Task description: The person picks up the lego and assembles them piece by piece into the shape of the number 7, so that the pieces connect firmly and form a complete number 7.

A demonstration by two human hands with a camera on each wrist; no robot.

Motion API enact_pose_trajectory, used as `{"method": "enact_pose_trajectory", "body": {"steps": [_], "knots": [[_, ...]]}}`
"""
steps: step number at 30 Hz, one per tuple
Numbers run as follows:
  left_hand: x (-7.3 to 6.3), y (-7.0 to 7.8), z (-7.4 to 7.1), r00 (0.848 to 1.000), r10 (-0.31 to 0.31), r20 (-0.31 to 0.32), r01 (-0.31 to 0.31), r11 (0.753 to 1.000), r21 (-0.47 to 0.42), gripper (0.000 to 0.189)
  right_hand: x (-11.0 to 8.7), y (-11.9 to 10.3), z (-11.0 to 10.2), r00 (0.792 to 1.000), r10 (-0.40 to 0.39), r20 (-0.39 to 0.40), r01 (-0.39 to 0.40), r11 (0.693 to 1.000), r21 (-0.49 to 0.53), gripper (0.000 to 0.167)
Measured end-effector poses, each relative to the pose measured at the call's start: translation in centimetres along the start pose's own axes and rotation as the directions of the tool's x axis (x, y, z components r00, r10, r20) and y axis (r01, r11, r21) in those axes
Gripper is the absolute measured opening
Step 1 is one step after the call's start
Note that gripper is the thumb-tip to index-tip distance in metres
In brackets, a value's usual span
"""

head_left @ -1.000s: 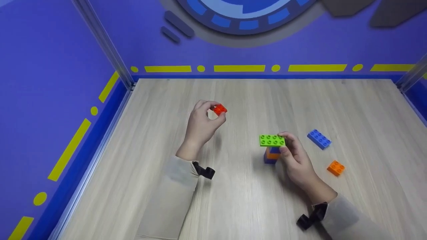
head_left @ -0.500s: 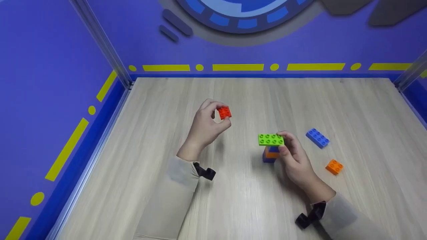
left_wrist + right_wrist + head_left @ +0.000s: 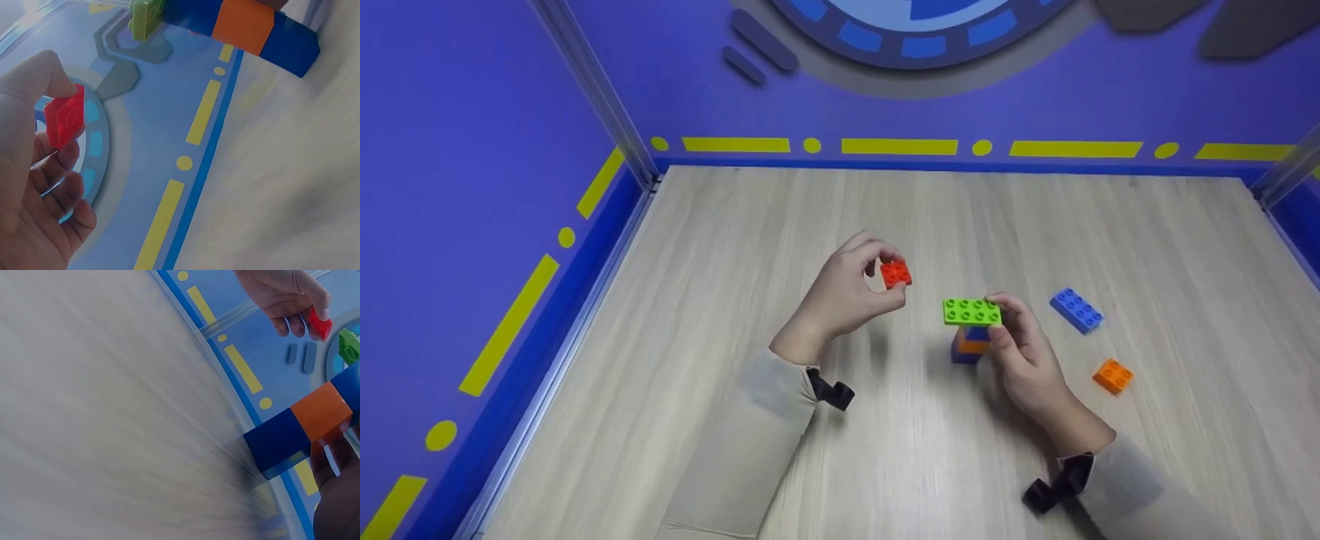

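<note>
In the head view my left hand [image 3: 844, 296] pinches a small red toy brick [image 3: 896, 274] between thumb and fingertips, studs towards the camera, above the table. The left wrist view shows the red brick [image 3: 66, 117] side-on. To its right my right hand [image 3: 1030, 367] grips an upright tower of bricks by its right side. A flat lime-green eight-stud brick [image 3: 972, 312] tops the tower, overhanging to the left. Below it the right wrist view shows a blue brick, an orange brick [image 3: 322, 412] and a dark blue bottom brick [image 3: 278, 443]. The red brick and tower are apart.
A blue eight-stud brick [image 3: 1077, 310] and an orange four-stud brick [image 3: 1113, 376] lie on the wooden table [image 3: 720, 247], right of my right hand. Blue panels with yellow markings [image 3: 900, 146] wall in the back and left side.
My left hand has carried the red brick rightward and slightly nearer, closer to the tower, turning its studs more to the camera. My right hand and the tower have stayed in place.
</note>
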State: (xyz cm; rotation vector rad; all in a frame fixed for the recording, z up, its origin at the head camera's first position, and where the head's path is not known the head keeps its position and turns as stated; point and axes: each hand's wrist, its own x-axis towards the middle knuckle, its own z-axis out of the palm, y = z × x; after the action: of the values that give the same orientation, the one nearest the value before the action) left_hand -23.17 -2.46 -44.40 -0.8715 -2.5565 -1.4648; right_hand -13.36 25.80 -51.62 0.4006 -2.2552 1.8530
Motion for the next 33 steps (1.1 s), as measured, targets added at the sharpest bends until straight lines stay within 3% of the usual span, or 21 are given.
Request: {"method": "enact_pose_trajectory", "body": {"steps": [9, 13, 16, 20, 29, 33], "knots": [[-0.1, 0.7, 2.0, 0.984, 0.045, 0.172, -0.034, 0.997, -0.065, 0.026, 0.0, -0.2, 0.0, 1.0, 0.012, 0.012, -0.012, 1.0, 0.008, 0.036], [-0.3, 0.6, 2.6, 0.977, 0.019, 0.213, 0.016, 0.987, -0.161, 0.029, 0.0, -0.2, 0.0, 1.0, 0.02, 0.005, -0.02, 1.0, 0.003, 0.036], [-0.4, 0.4, 3.2, 0.969, -0.036, 0.244, 0.104, 0.956, -0.275, 0.032, -0.1, -0.3, 0.0, 1.0, 0.027, -0.001, -0.027, 1.0, 0.001, 0.036], [-0.5, 0.0, 3.9, 0.957, -0.106, 0.27, 0.213, 0.888, -0.407, 0.037, -0.1, -0.3, 0.0, 0.999, 0.036, -0.006, -0.036, 0.999, 0.003, 0.036], [-0.4, 0.0, 4.2, 0.927, -0.16, 0.339, 0.328, 0.783, -0.528, 0.042, 0.0, -0.3, 0.1, 0.999, 0.031, -0.015, -0.031, 1.0, -0.003, 0.035], [-0.4, 0.1, 4.3, 0.919, -0.183, 0.348, 0.354, 0.77, -0.531, 0.046, 0.0, -0.3, 0.2, 1.0, 0.02, -0.007, -0.02, 1.0, -0.012, 0.036]]}}
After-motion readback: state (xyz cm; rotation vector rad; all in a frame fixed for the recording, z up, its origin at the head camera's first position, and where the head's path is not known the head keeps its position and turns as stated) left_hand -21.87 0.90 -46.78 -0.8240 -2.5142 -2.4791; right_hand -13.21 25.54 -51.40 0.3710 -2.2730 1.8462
